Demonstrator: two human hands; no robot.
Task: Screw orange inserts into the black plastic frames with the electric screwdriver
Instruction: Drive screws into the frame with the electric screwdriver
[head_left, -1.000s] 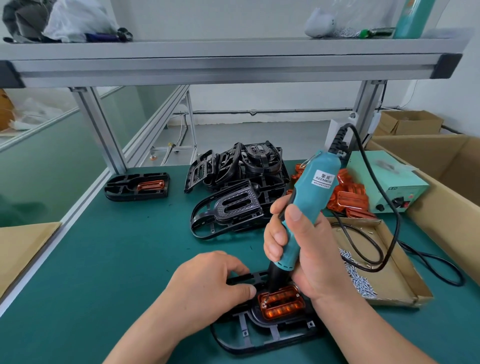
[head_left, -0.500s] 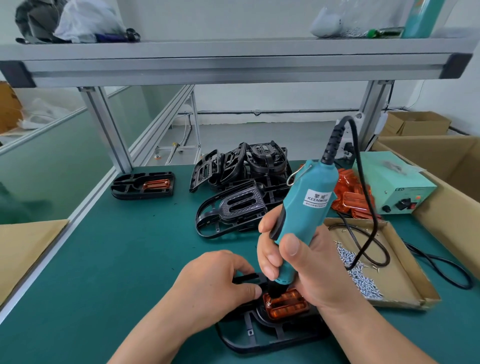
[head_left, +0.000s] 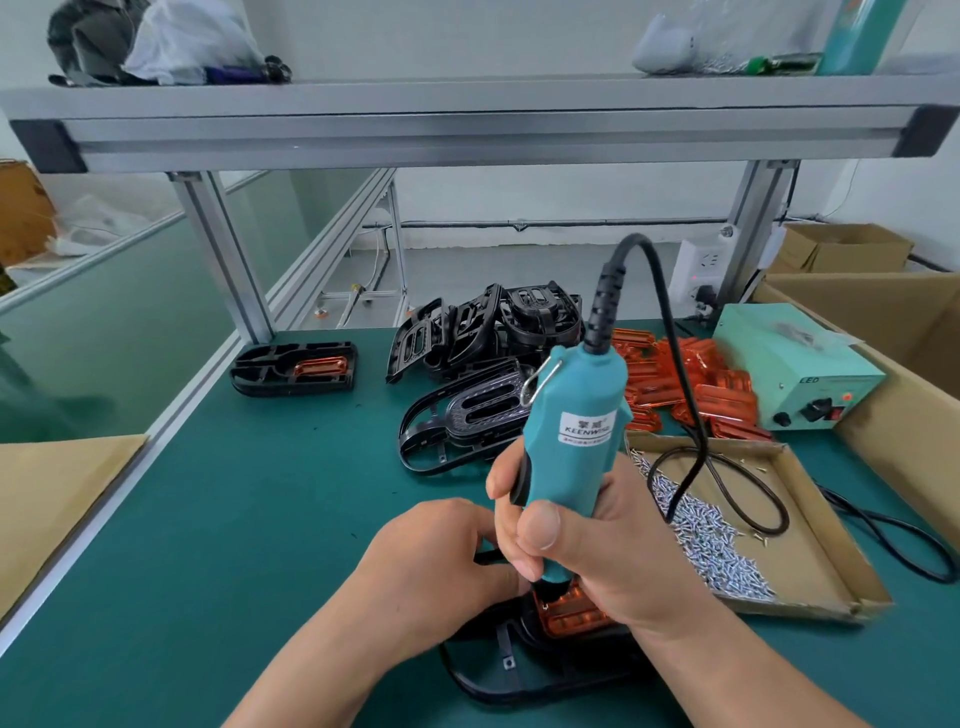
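Observation:
A black plastic frame (head_left: 519, 680) lies on the green mat at the near edge, with an orange insert (head_left: 569, 613) seated in it. My right hand (head_left: 597, 551) grips the teal electric screwdriver (head_left: 571, 436), held nearly upright with its tip down at the insert's upper left corner. My left hand (head_left: 441, 566) holds the frame's left side, fingers curled over its edge beside the tip. The screw itself is hidden by my fingers.
A pile of black frames (head_left: 478, 364) and loose orange inserts (head_left: 696, 384) sit behind. A cardboard tray (head_left: 810, 499) holds several screws (head_left: 711, 545). A finished frame (head_left: 296, 366) lies back left, a green power supply (head_left: 795, 364) back right. The black cable (head_left: 883, 535) loops over the tray.
The screwdriver has swung from a rightward lean to nearly upright and pressed lower onto the insert. The view has shifted, so the frame sits closer to the bottom edge.

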